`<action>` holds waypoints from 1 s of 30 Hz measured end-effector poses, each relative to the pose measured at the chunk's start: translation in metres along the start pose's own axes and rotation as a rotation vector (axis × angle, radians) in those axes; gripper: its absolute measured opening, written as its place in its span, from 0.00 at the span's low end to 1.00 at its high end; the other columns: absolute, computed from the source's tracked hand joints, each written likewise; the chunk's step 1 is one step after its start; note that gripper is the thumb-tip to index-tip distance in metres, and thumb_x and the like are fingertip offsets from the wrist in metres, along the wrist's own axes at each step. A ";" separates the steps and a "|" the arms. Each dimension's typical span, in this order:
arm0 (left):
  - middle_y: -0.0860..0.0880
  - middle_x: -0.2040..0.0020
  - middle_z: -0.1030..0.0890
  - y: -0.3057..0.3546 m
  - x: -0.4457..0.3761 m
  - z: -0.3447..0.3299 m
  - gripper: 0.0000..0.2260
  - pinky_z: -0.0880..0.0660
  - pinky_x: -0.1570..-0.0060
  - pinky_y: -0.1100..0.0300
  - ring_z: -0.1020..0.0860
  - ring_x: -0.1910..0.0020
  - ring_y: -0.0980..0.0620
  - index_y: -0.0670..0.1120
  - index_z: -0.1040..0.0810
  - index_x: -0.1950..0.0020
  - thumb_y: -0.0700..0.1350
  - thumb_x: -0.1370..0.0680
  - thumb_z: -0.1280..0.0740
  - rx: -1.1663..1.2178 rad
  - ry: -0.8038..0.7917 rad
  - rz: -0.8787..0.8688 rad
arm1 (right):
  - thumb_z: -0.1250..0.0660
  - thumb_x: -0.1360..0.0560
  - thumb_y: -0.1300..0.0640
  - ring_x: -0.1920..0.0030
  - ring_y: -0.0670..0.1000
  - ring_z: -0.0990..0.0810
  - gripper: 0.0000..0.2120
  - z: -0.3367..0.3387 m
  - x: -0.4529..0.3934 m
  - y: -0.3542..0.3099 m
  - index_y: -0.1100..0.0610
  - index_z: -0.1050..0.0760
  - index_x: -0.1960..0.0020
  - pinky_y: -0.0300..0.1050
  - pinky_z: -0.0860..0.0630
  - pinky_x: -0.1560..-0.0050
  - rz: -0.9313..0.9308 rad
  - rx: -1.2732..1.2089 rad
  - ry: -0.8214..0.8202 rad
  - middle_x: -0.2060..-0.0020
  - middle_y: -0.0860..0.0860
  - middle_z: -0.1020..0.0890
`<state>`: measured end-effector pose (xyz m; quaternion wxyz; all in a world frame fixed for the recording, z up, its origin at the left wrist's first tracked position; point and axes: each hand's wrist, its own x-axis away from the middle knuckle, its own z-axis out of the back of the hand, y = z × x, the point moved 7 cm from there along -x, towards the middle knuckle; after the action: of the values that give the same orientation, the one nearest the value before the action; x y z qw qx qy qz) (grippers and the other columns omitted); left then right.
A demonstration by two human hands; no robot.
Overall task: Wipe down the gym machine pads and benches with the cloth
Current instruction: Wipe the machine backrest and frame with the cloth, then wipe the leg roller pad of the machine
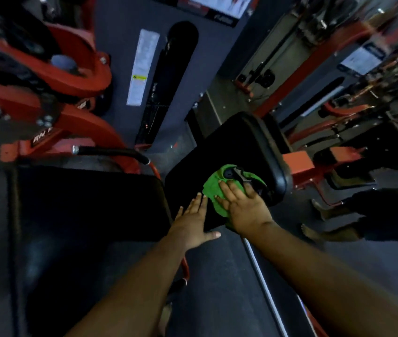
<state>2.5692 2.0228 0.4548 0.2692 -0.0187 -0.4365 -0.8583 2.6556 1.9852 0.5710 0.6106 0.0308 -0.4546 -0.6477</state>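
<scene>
Green cloth (213, 190) pressed flat on the black seat pad (232, 152), and the right hand (246, 210) is on top of it, fingers spread, palm down, nothing pinched. The left hand (193, 222) lies open too, flat on the near edge of the same pad just beside the cloth, apparently bracing. A small dark object lies among the far folds of the cloth (I cannot tell what it is).

How far along? Hard to call: the pad shows no visible streaks or wet marks either way. My read is that wiping is underway on this pad, near its close corner, with its far end not yet reached by the cloth. The bigger black pad (88, 205) to the left looks untouched for now, and the red machine frames (54, 69) carry more padding beyond.

The seat pad's long axis runs from the hands up and to the right, away from the person; the cloth is bunched, with no clear direction.
</scene>
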 end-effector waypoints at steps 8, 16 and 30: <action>0.47 0.16 0.56 0.065 0.036 0.072 0.46 0.46 0.21 0.42 0.47 0.18 0.44 0.47 0.59 0.16 0.67 0.22 0.37 0.044 0.028 -0.021 | 0.46 0.16 0.49 0.18 0.57 0.52 0.27 0.044 0.069 0.059 0.44 0.46 0.18 0.65 0.49 0.25 -0.121 -0.152 0.132 0.17 0.54 0.54; 0.46 0.43 0.16 0.086 0.135 0.050 0.23 0.19 0.55 0.65 0.16 0.51 0.54 0.47 0.22 0.35 0.62 0.17 0.45 1.063 0.078 0.236 | 0.38 0.22 0.49 0.24 0.53 0.36 0.26 0.062 0.124 -0.013 0.38 0.33 0.25 0.53 0.36 0.36 -0.088 -0.752 0.363 0.22 0.46 0.37; 0.46 0.44 0.14 0.019 0.395 0.022 0.16 0.20 0.41 0.51 0.16 0.43 0.47 0.46 0.18 0.38 0.52 0.14 0.42 1.030 0.788 0.373 | 0.23 0.27 0.44 0.44 0.52 0.19 0.34 0.054 0.180 -0.201 0.54 0.32 0.27 0.52 0.20 0.43 0.060 -2.017 0.236 0.36 0.56 0.23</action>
<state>2.2365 1.8549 0.5880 0.5268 0.3514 -0.6485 -0.4224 2.4248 1.8353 0.5693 0.4089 -0.4466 0.3667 -0.7063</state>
